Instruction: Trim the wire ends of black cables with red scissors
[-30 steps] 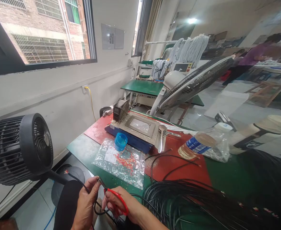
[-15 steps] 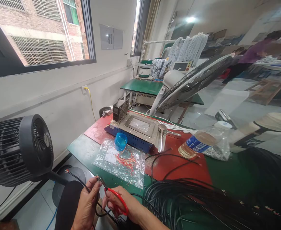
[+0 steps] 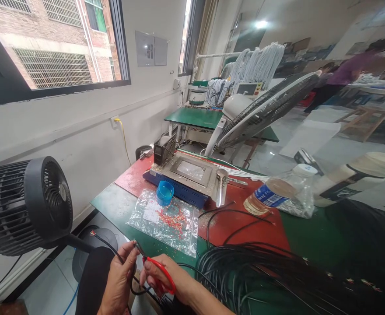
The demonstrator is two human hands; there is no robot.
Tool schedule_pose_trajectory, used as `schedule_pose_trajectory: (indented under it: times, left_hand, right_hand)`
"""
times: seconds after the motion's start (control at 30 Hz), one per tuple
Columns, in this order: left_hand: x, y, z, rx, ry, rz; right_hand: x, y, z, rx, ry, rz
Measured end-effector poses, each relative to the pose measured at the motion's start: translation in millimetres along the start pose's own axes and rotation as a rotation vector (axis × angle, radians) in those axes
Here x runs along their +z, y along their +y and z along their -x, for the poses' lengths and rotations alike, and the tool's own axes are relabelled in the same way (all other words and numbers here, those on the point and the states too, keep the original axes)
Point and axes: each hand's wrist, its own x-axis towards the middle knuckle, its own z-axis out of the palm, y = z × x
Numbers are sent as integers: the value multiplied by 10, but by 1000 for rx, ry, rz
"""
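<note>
Two-handed hold nearside of clear plastic bag (image 3: 189, 246): pinching black cable (image 3: 110, 246) in left hand (image 3: 120, 278), likely for steadiness; gripping red-handled scissors (image 3: 170, 282), angled toward cable, in right hand (image 3: 181, 278).

daylight through left window (image 3: 61, 43) | ceiling lamp (image 3: 261, 24) glaring | right edge stretched, blurred | plastic bag (image 3: 187, 246) glinting

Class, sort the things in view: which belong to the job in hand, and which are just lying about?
Job in hand:
Black cable, held in the left hand
Red-handled scissors, held in the right hand
Heap of black cables, probably

Apparently just lying about:
Bottle with blue label
Black fan
Blue container, though its use is unclear
</note>
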Motion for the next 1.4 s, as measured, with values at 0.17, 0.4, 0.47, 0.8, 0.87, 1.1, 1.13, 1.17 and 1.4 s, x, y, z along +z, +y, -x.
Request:
schedule_pose_trajectory:
  times: [0.17, 0.4, 0.47, 0.8, 0.87, 1.1, 1.13, 1.17, 1.4]
  left_hand:
    - [17, 5, 35, -38, 29, 30]
    - [11, -6, 27, -18, 16, 14]
    - [-11, -15, 6, 0, 10, -8]
    - [-92, -29, -31, 150, -5, -201]
    - [-113, -23, -44, 204, 2, -263]
    - [-227, -56, -104, 323, 28, -407]
    - [-232, -58, -106, 330, 29, -412]
    - [-232, -58, -105, 336, 28, -412]
    - [-154, -23, -72, 341, 28, -374]
  right_hand:
    - [6, -11, 2, 10, 6, -12]
    - [4, -4, 6, -4, 5, 0]
    - [-2, 1, 6, 10, 3, 3]
    - [-12, 7, -5, 25, -28, -24]
    - [-20, 29, -12, 31, -41, -42]
    - [-34, 55, -15, 83, -112, -171]
    - [-30, 50, -14, 102, -119, -199]
    - [-26, 45, -14, 116, -122, -224]
    - [17, 46, -20, 29, -55, -172]
